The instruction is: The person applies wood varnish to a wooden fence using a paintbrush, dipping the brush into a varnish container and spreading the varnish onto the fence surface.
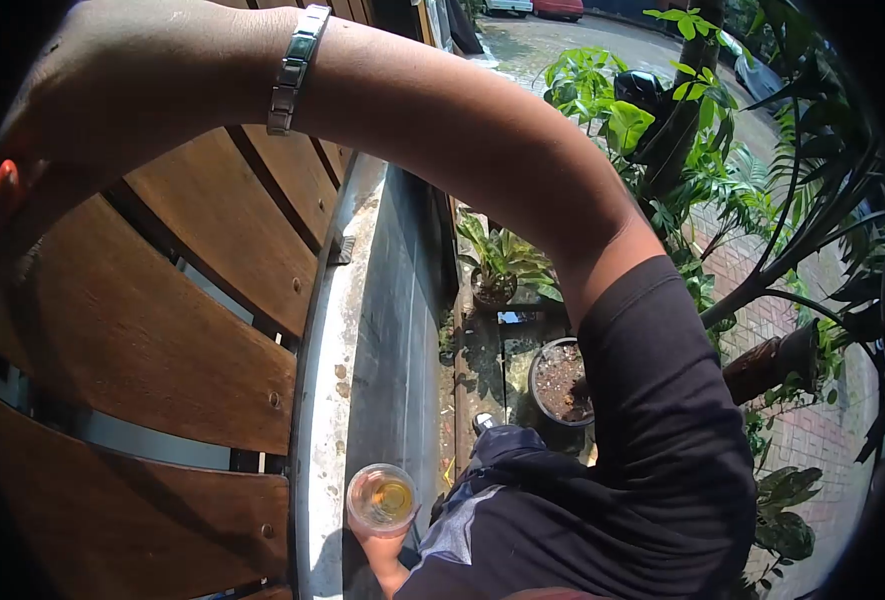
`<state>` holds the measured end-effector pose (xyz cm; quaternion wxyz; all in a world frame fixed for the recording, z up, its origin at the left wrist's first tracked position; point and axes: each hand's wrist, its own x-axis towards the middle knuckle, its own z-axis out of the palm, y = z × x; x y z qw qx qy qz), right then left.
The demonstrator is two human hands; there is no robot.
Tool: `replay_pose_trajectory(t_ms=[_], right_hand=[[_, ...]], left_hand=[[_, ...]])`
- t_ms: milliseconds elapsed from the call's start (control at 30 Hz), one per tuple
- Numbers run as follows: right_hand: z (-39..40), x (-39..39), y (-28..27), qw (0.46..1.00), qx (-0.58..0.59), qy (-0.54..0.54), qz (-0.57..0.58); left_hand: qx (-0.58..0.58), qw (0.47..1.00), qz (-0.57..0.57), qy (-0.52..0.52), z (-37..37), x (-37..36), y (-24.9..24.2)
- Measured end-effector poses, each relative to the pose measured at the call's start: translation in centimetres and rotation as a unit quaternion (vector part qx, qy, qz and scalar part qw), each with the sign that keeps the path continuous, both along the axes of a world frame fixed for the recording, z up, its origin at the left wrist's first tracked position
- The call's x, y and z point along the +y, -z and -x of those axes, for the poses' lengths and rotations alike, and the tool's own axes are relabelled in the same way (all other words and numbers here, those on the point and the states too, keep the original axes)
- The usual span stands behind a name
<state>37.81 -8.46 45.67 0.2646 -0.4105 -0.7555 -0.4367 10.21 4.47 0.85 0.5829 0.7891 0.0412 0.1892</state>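
Observation:
A clear round cup (382, 498) with some yellowish liquid in it is seen from above, near the bottom centre. My left hand (382, 548) is wrapped round its lower part, beside the ledge. My right arm arches across the top of the view, with a metal-link band (297, 70) on its wrist. At the upper left, my right hand (62, 120) is over the wooden slats (142, 340). One reddish fingertip shows at the far left edge; the other fingers are hidden or in dark shade, so its grip cannot be made out.
A pale, stained ledge (327, 400) runs beside the slats. Below it stand a potted leafy plant (494, 285) and a round pot of soil (557, 375). Plants and a brick-paved path (802, 440) lie to the right; parked cars (557, 8) are at the top.

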Motion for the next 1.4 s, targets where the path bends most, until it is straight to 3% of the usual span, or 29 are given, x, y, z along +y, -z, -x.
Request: replay_pose_trajectory(t_ms=[133,200,267,367,500,567,700,800,933,1033,1400], right_hand=[[0.4,0.3,-0.9,0.990,0.119,0.016,-0.068],[-1.1,0.6,0.5,0.986,-0.100,0.058,-0.117],[-2.4,1.0,3.0,0.929,-0.313,0.100,-0.170],[-2.2,0.1,11.5,0.974,-0.209,0.016,-0.083],[-2.2,-3.5,20.8,0.981,-0.058,-0.054,0.174],[-1.4,-4.2,23.2,0.979,0.070,-0.080,0.175],[-0.3,-5.2,27.5,0.895,0.376,-0.174,0.164],[0.3,-4.3,29.4,0.833,0.479,-0.200,0.192],[-0.4,-2.5,30.6,0.848,0.421,-0.215,0.241],[-0.4,-1.2,31.8,0.820,0.433,-0.230,0.296],[-0.7,1.2,36.0,0.810,0.423,-0.240,0.328]], left_hand=[[0.022,1.000,-0.012,0.019,-0.1,-0.4,0.1],[0.011,1.000,-0.023,-0.001,-0.7,-0.9,-1.3],[-0.014,0.998,-0.050,0.019,-1.0,-0.8,-2.1],[-0.022,0.997,-0.079,0.005,-0.7,-0.5,-2.1],[-0.033,0.991,-0.103,-0.073,0.0,-0.4,-3.4],[-0.019,0.986,-0.105,-0.128,0.5,-0.2,-3.6],[-0.018,0.969,-0.153,-0.192,0.7,-0.8,-4.4],[-0.006,0.944,-0.218,-0.245,-0.5,-1.7,-4.3],[-0.014,0.928,-0.256,-0.269,-2.5,-2.3,-4.6],[0.004,0.922,-0.269,-0.278,-3.8,-2.9,-4.6],[0.004,0.885,-0.298,-0.359,-6.7,-5.7,-4.7]])
